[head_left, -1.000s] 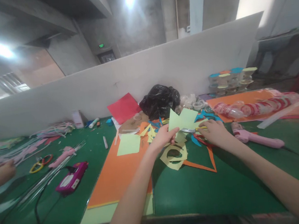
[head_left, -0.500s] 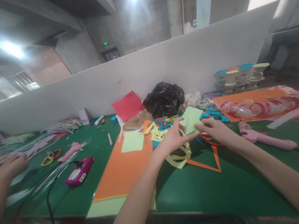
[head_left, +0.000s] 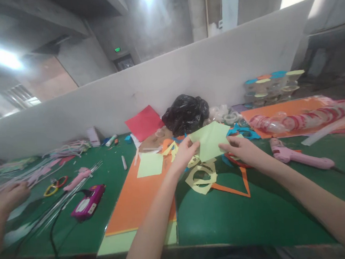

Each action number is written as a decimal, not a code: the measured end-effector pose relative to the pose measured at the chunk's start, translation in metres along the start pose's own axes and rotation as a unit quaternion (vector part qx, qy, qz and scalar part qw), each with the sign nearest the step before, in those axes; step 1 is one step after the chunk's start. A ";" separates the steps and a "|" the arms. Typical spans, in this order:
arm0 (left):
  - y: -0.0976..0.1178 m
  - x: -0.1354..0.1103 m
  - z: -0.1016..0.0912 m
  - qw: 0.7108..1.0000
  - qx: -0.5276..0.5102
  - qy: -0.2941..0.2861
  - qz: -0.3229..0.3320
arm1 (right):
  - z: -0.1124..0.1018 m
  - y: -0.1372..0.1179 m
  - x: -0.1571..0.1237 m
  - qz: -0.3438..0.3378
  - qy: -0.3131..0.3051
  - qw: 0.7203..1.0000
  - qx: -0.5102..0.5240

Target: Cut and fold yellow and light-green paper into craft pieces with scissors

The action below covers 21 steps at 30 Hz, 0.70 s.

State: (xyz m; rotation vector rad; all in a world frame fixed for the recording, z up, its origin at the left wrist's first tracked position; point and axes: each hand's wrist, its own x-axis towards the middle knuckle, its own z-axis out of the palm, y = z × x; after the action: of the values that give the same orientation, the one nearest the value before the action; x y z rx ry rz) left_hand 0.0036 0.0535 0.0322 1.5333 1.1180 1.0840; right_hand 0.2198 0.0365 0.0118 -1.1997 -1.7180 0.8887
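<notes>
A sheet of light green paper (head_left: 212,140) is held up over the table between both hands. My left hand (head_left: 187,152) pinches its left edge, and my right hand (head_left: 237,147) grips its right edge. A faint crease runs across the paper. Below it lie pale yellow paper scraps with cut-out holes (head_left: 202,178) and an orange paper offcut (head_left: 236,190). Red-handled scissors (head_left: 238,162) rest partly hidden beneath my right hand. Left of my hands, another light green sheet (head_left: 150,164) lies on large orange sheets (head_left: 131,206).
A black plastic bag (head_left: 185,114) stands by the white partition. At right are a pink glue gun (head_left: 303,159) and a row of clear plastic cups (head_left: 299,120). A purple power box (head_left: 88,202) with cables lies left, near another person's hand (head_left: 12,198).
The green paper has opened out from a folded shape into a wider sheet. My left hand has shifted left to its left edge. The view has turned slightly.
</notes>
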 end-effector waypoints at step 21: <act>0.026 -0.009 -0.110 0.843 0.475 0.251 0.032 | -0.007 0.001 0.001 0.004 -0.055 0.996 -0.063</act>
State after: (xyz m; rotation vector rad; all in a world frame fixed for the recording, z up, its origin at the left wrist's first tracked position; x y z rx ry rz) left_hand -0.1003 0.0591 0.0772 2.0827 2.2105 1.0494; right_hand 0.2262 0.0379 0.0136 -1.2601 -1.8827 0.8762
